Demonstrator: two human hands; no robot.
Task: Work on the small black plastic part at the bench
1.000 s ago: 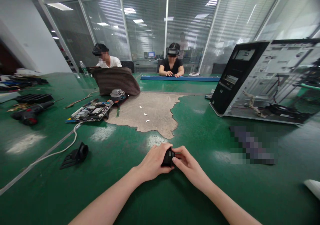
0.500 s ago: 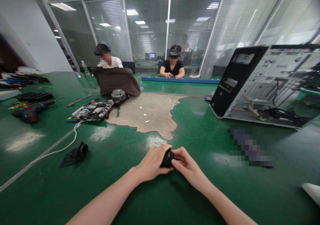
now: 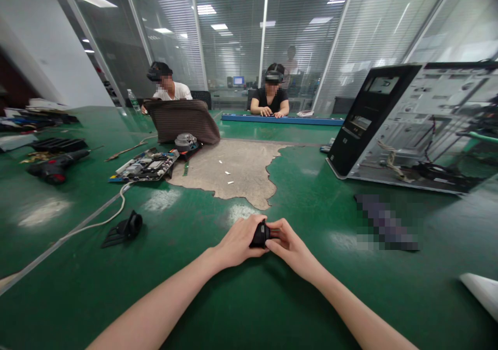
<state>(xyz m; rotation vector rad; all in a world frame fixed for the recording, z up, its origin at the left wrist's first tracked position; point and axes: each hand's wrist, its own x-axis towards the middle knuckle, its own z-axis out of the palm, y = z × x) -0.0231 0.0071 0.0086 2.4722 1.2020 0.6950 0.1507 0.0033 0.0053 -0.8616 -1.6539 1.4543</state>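
Observation:
Between my two hands is a small black boxy device (image 3: 258, 236), held just above or on the green table; its exact kind I cannot make out. My left hand (image 3: 237, 241) wraps around its left side, with the thumb below and the fingers over the top. At its right edge, my right hand (image 3: 290, 243) grips with thumb and fingertips. The fingers cover much of the device. Off to the left, apart from both hands, a black plastic bracket with a round ring (image 3: 126, 228) lies on the table.
A circuit board (image 3: 146, 166), a cordless drill (image 3: 58, 167) and a white cable (image 3: 112, 216) lie leftward. An open computer case (image 3: 373, 122) stands at right, near a blurred dark strip (image 3: 385, 220). Two people sit across the table, behind a brown fabric-covered panel (image 3: 182, 122) and blue bar (image 3: 280, 120).
My view has shifted slightly, so the table items appear a little higher. Both hands keep hold of the black device, and its visible right face has turned a little.

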